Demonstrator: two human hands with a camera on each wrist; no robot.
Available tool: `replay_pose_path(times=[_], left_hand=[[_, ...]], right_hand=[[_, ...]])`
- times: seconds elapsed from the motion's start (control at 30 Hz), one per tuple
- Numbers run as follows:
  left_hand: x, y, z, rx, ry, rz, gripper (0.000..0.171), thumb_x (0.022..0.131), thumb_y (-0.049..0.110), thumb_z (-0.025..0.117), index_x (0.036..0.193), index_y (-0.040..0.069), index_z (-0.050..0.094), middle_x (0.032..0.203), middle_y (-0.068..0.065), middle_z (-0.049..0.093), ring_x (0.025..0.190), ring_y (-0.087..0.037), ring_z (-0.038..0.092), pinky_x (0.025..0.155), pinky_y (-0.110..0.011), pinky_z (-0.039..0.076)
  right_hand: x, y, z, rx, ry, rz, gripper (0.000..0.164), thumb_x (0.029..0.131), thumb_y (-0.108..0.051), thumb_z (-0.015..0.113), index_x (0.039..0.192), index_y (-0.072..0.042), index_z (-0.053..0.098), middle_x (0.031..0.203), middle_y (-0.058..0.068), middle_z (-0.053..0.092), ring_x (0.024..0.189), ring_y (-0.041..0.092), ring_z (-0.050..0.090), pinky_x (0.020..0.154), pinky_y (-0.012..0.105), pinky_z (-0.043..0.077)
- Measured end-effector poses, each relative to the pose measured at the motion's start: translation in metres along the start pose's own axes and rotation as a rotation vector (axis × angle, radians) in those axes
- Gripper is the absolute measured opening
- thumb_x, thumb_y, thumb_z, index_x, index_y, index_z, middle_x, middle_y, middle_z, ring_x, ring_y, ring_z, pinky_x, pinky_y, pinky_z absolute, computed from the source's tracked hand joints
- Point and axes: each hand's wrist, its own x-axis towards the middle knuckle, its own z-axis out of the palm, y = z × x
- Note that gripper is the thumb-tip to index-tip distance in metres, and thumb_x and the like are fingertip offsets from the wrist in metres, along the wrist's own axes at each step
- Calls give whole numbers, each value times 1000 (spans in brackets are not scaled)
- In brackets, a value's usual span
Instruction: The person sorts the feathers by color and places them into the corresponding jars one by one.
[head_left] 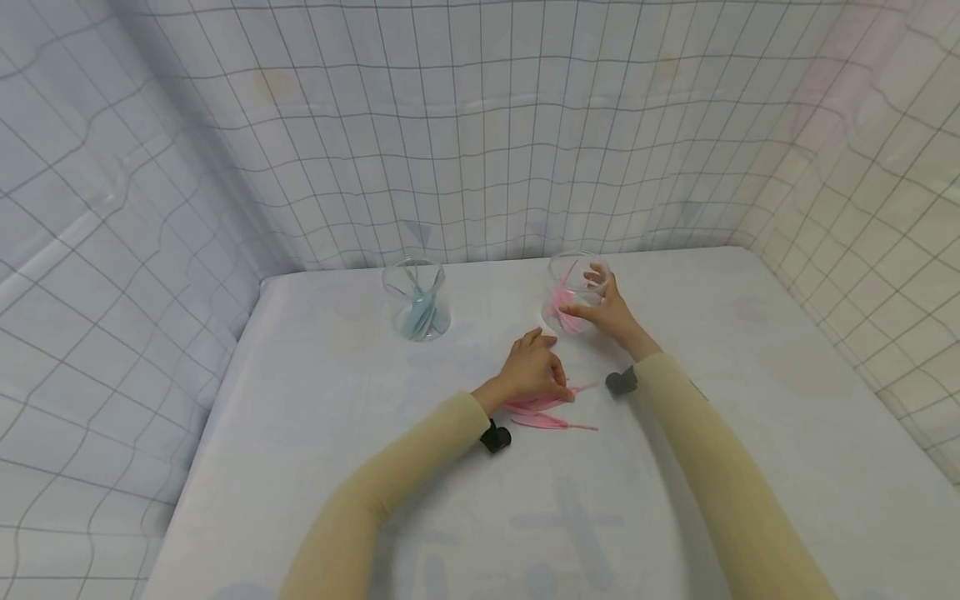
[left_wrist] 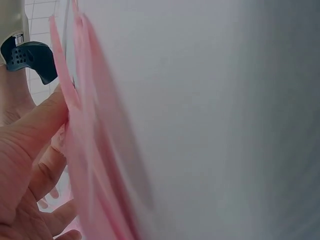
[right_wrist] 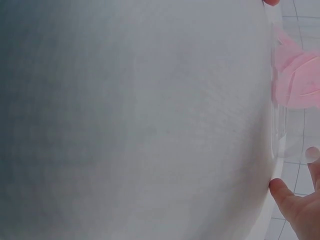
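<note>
In the head view, my left hand (head_left: 531, 371) is low over a small pile of pink feathers (head_left: 542, 421) on the white table. Its thumb and index finger pinch a pink feather (left_wrist: 87, 130), seen close up in the left wrist view. My right hand (head_left: 611, 312) holds a clear cup (head_left: 551, 271) round its right side, thumb in front and fingers behind. Inside that upright cup stand several pink feathers (right_wrist: 300, 80). In the right wrist view, a fingertip (right_wrist: 312, 154) lies against the clear wall; most of that hand is out of frame.
A second clear cup (head_left: 397, 308), holding several light blue feathers (head_left: 423, 315), stands farther left near the back of the table (head_left: 330, 375). White grid-patterned cloth (head_left: 480, 125) hangs behind the table and on both sides. A dark wrist camera (head_left: 495, 437) sits at the left cuff.
</note>
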Motion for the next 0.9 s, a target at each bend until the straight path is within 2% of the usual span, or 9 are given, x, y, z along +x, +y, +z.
replay_pose_path(times=[0.13,0.3,0.7,0.9], left_hand=[[-1,0,1,9,2,6,26,71,51,80,66,27,70,140,-8,46,138,-30,20,108,-47,20],[0,-3,1,-22,0,4,26,71,51,80,67,26,72,139,-8,48,137,-31,22,107,-48,21],[0,-5,-15,-79,-18,-43,25,75,49,77,75,25,75,134,-5,53,135,-30,28,105,-50,24],[0,-9,-15,-81,-34,-43,23,78,46,76,74,24,74,135,-7,52,135,-33,26,106,-50,22]], right_hand=[[-1,0,0,8,1,-2,94,80,-13,78,146,-4,12,149,21,23,134,39,25,105,55,24],[-1,0,1,13,-1,6,92,80,-13,77,146,-7,13,149,20,22,134,38,25,105,54,25],[-1,-1,1,5,13,-11,92,79,-13,79,145,-7,15,148,21,25,133,39,26,105,54,24],[-1,-1,1,5,4,-5,93,79,-14,79,145,-8,14,149,20,24,134,38,25,105,54,24]])
